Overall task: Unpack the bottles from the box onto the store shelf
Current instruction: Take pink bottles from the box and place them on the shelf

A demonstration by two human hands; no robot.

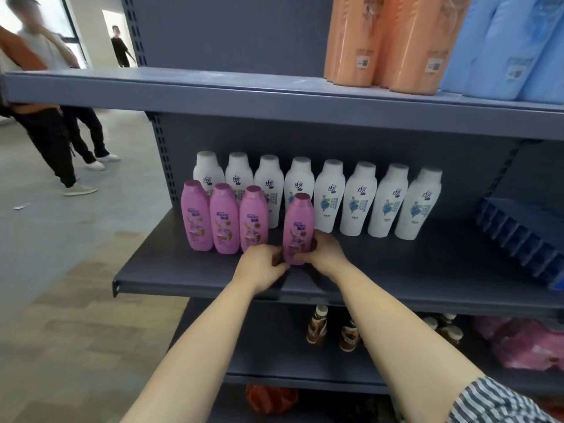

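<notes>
Together, the left hand [263, 270] and right hand [324, 252] grip one pink bottle [298, 227] near its base, fingers curled round either side. It stands upright on the grey middle shelf [183, 271], just right of three pink bottles [224, 219] and in front of a row of white bottles [360, 199].

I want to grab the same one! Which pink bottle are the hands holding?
The rightmost pink bottle, gripped low by the left hand and right hand. The other three pink bottles stand untouched in a row to its left.
</notes>
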